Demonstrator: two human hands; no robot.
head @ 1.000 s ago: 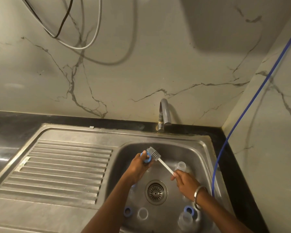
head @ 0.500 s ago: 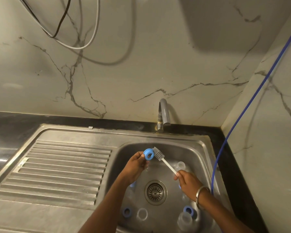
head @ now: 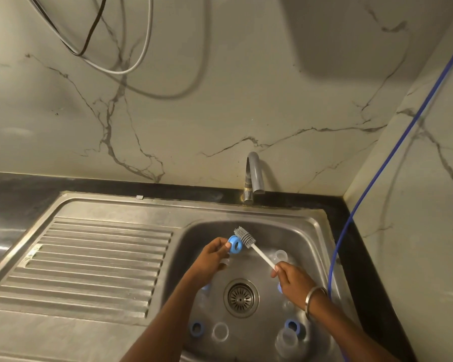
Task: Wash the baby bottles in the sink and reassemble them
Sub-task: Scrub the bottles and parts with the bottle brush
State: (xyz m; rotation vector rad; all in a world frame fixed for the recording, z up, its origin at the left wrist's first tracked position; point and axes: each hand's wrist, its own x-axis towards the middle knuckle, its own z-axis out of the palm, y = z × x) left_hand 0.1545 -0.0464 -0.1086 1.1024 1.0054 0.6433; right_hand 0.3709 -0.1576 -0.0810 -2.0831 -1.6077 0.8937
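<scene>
Left hand: the left hand (head: 210,259) pinched a blue bottle ring (head: 235,245) between thumb and fingertips, held above the back of the sink basin (head: 293,231).
Right hand: the right hand (head: 294,282) gripped the white handle of a bottle brush (head: 251,245), its grey bristle head resting against the ring's outer edge.
Other parts: two more blue rings (head: 196,328) and what appeared to be clear bottle pieces (head: 287,340) lay along the basin's front edge, around the drain (head: 241,297).
Tap: the spout (head: 254,176) at the back rim showed no running water.
Risk: a wet ring held only by fingertips could likely slip under the brush's push and drop among the loose parts.
</scene>
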